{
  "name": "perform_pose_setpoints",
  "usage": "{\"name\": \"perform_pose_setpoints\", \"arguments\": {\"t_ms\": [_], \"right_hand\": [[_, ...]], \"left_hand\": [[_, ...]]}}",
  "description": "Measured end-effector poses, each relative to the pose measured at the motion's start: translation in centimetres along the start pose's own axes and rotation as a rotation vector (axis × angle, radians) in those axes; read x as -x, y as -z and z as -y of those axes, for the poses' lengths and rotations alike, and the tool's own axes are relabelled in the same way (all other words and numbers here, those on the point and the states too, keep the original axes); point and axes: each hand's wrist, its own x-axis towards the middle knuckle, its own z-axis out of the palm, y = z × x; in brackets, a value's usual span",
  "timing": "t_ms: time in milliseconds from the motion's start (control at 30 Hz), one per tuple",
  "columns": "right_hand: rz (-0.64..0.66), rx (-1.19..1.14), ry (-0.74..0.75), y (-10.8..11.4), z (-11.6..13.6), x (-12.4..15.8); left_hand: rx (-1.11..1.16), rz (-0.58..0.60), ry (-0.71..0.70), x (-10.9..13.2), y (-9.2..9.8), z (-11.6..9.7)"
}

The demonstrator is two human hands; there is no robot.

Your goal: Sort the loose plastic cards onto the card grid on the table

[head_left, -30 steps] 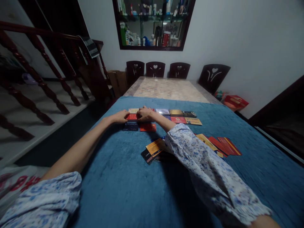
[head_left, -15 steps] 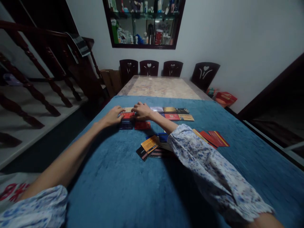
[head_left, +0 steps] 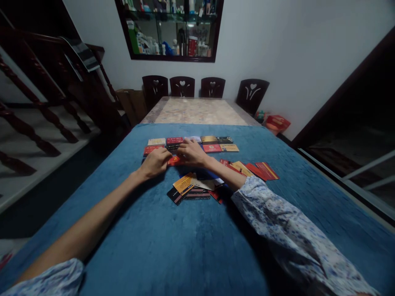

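Note:
Rows of plastic cards lie on a blue cloth. Between my hands, in the nearest row, is a red card point(head_left: 174, 160). My left hand point(head_left: 156, 161) pinches its left edge with curled fingers, partly covering a dark card beside it. My right hand point(head_left: 191, 153) has bent fingers on the right end of the same card and hides part of the rows. Behind the hands lie another red card point(head_left: 153, 149), a black card point(head_left: 172, 147) and a cream card point(head_left: 156, 142). Nearer to me is a loose fanned pile with a yellow card point(head_left: 184, 183) on it.
More loose cards, with a red striped card point(head_left: 267, 170), lie beyond my right forearm. The blue cloth point(head_left: 173, 242) covers the near part of the table; its bare marble-like top point(head_left: 200, 110) shows farther back. Dark chairs point(head_left: 182, 86) stand at the far end, and a railing runs along the left.
Both hands have come back from the left cards of the middle row to the red card in the nearest row. The red card formerly between them now lies uncovered. The view has swung right.

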Motion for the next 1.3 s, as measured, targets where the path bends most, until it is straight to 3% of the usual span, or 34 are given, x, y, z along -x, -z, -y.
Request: {"name": "perform_pose_setpoints", "arguments": {"t_ms": [300, 533, 767, 1000, 1300], "right_hand": [[-0.161, -0.02, -0.039, -1.2, -2.3, 6.0], [-0.162, -0.006, -0.098, -1.3, -3.7, 10.7], [-0.091, -0.078, -0.122, 0.0, -3.7, 14.8], [-0.009, -0.149, -0.112, 0.5, -3.6, 16.1], [0.055, -0.172, -0.122, 0.8, -3.8, 15.7]], "left_hand": [[-0.058, -0.002, -0.113, -0.9, -1.6, -3.4], [0.003, 0.033, -0.132, -1.7, -2.3, -6.0], [0.079, 0.185, -0.141, -2.5, -2.8, -8.4], [0.016, 0.311, -0.111, -3.6, -2.7, -10.2], [0.009, 0.329, -0.125, -3.8, -3.0, -9.8]]}}
